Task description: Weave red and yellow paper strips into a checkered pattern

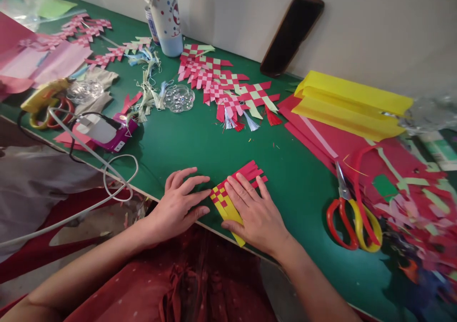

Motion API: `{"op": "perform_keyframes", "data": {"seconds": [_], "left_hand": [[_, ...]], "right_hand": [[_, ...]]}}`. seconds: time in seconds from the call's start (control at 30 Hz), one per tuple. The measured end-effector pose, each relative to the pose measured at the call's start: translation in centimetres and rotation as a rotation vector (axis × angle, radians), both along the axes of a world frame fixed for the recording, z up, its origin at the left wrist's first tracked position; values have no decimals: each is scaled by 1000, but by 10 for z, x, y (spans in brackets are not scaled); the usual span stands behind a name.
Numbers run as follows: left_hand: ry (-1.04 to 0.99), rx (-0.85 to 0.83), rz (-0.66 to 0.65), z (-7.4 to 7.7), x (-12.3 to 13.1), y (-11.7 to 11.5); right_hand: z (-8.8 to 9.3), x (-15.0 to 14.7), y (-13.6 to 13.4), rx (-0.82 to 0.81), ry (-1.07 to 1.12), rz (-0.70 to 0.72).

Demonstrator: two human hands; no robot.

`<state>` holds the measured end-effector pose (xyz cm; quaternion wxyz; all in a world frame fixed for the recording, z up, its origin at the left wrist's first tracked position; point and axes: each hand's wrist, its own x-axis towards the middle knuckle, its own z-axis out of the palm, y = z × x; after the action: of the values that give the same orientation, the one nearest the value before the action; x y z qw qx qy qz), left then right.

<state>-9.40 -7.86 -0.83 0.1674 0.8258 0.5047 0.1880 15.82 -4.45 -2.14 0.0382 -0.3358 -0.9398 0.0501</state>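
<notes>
A small piece of woven paper (222, 202), red and yellow strips in a checkered pattern, lies on the green table near its front edge. Loose red strip ends stick out at its upper right, and a plain yellow part points toward me. My right hand (252, 205) rests flat over it with fingers stretched out, hiding much of the weave. Just left of the piece, my left hand (183, 198) has its fingers apart, the fingertips close to the checkered corner. Whether they touch it I cannot tell.
Scissors (346, 212) with red and yellow handles lie right, beside red paper sheets (310, 136) and colourful scraps (421, 193). Folded yellow paper (352, 105), a phone (293, 34), finished woven fish shapes (221, 81) and a bottle (166, 19) stand behind. A white cable (117, 179) hangs left.
</notes>
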Motion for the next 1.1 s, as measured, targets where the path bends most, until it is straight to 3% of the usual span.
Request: {"op": "perform_keyframes", "data": {"seconds": [0.5, 0.87, 1.1], "left_hand": [[57, -13, -16, 0, 9, 4], [13, -65, 89, 5, 27, 9], [61, -19, 33, 4, 22, 7]], "right_hand": [[3, 0, 1, -34, 12, 1], [2, 1, 1, -27, 39, 3], [3, 0, 1, -39, 42, -1]]}}
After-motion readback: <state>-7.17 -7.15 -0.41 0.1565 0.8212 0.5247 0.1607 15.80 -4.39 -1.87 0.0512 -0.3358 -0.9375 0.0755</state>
